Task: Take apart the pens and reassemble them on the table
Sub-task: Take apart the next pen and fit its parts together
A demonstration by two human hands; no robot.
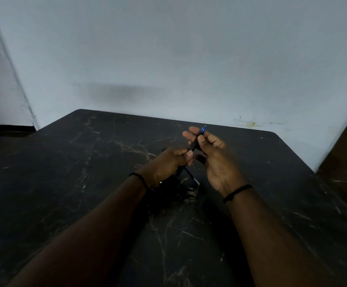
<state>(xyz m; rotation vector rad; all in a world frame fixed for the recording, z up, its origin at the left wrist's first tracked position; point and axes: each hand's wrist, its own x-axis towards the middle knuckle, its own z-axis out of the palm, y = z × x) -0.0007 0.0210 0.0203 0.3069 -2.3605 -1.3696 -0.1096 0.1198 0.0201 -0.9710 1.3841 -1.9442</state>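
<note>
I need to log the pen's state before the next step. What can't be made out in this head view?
- Middle of the pen: covered by the fingers of the right hand and left hand, so any joint or gap is hidden.
- Thin part below the hands: dim and small, cannot tell what it is.
- Other parts on the dark table: lost in shadow under the hands.
</note>
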